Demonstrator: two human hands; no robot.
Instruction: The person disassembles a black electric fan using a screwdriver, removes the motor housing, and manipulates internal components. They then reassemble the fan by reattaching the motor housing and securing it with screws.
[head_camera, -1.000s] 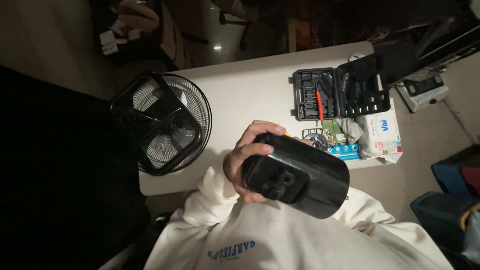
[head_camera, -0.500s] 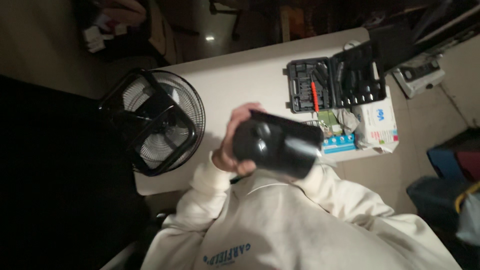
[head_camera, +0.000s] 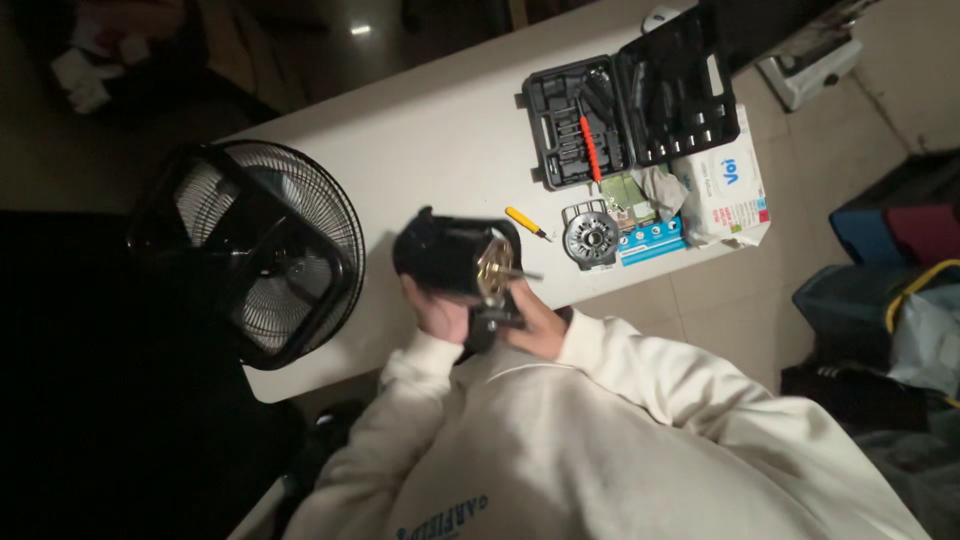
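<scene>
Rotated since prior frame – black motor housing (head_camera: 455, 258), frame centre over table (head_camera: 420, 150) edge, brass end facing right; left hand (head_camera: 443, 318) & right hand (head_camera: 528, 325) both clasped under it, equally near.

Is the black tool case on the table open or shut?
Open: the tool case lies with both halves spread flat, tools visible inside.

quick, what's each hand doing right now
left hand: closed on the black motor housing from below
right hand: holding the same housing at its lower end, by the brass-coloured part; fingers hidden
</scene>
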